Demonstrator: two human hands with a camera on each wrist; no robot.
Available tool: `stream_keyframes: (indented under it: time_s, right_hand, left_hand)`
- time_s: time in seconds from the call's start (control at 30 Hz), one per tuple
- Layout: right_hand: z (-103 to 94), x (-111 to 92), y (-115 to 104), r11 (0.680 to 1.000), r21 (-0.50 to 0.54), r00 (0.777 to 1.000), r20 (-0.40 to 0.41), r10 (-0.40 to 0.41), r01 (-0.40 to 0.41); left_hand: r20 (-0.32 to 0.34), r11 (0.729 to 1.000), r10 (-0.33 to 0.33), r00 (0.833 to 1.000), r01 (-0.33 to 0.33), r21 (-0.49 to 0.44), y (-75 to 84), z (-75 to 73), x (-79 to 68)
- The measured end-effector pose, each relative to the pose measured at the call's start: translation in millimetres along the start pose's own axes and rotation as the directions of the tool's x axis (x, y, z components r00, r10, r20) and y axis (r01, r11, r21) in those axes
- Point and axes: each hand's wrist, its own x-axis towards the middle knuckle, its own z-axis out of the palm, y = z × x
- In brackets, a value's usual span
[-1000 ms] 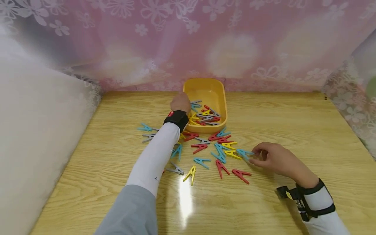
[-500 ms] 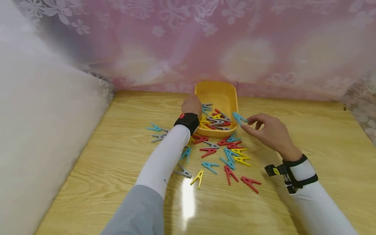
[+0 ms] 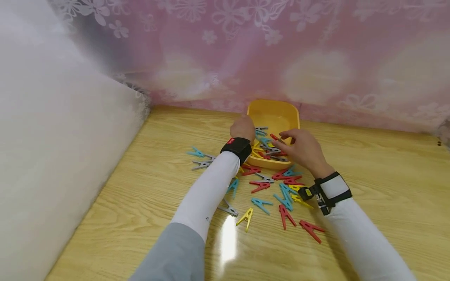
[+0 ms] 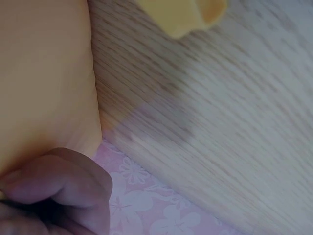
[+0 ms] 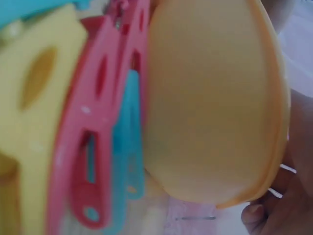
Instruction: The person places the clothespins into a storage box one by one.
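Note:
A yellow plastic box (image 3: 275, 113) holds clothespins in several colours. My left hand (image 3: 242, 128) grips its left rim; in the left wrist view the fingers (image 4: 73, 181) curl beside the box wall (image 4: 46, 73). Over the box's right side reaches my right hand (image 3: 304, 150), thumb and index finger apart. A blue clothespin (image 3: 265, 141) lies in the box by the thumb tip. In the right wrist view, the right-hand fingers (image 5: 283, 205) show at the box's outer edge, holding nothing visible. Close below that camera are a yellow clothespin (image 5: 39, 98) and red clothespins (image 5: 93, 112).
Loose clothespins lie on the wooden table (image 3: 147, 187) before the box, among them a red clothespin (image 3: 311, 230), a yellow clothespin (image 3: 245, 219) and a blue clothespin (image 3: 261, 203). A pink flowered cloth (image 3: 225, 78) hangs behind; a white panel (image 3: 70, 117) stands left.
My right hand has lifted a blue clothespin from the table's right side, carried it left over the box and let go of it there. The left hand keeps its place on the rim.

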Motion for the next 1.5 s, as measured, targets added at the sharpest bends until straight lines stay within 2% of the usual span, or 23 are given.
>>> stream_keyframes:
  time_s: [0.27, 0.5, 0.73, 1.0, 1.2, 1.37, 1.5]
  right_hand:
    - [-3.1, -9.5, 2.7, 0.996, 0.045, 0.995, -0.073, -0.074, 0.078]
    - [-12.1, -19.3, 2.8, 0.993, 0.1, 0.995, -0.085, -0.052, 0.061]
    - [-29.9, -43.7, 14.9, 0.993, 0.107, 0.996, -0.077, -0.039, 0.047]
    - [-44.2, -76.6, 33.2, 0.996, 0.087, 0.998, -0.057, 0.001, 0.004]
    - [-47.1, -96.6, 39.8, 0.998, 0.058, 0.999, -0.034, 0.002, 0.0]
    - [-50.3, -113.5, 42.3, 0.999, 0.023, 0.999, 0.023, -0.035, 0.034]
    - [-53.8, -127.3, 40.4, 1.0, 0.007, 0.995, 0.096, -0.023, 0.023]
  left_hand:
    - [-0.021, 1.0, 0.003, 1.0, -0.003, 0.028, 6.0, -0.4, -1.1]
    - [0.005, 0.999, 0.014, 1.0, -0.014, 0.043, -0.9, 0.9, 0.0]
    - [0.02, 0.999, 0.023, 1.0, -0.024, 0.048, 0.3, 3.8, 2.4]
    - [0.007, 1.0, 0.023, 1.0, -0.023, 0.021, 1.1, 3.5, 2.5]
    - [0.011, 1.0, 0.016, 1.0, -0.016, 0.025, -1.5, 1.3, 0.8]
    - [0.012, 1.0, 0.017, 1.0, -0.017, 0.024, -1.3, 1.6, 1.2]
    - [-0.002, 1.0, 0.019, 1.0, -0.019, 0.016, 0.3, 2.1, 1.8]
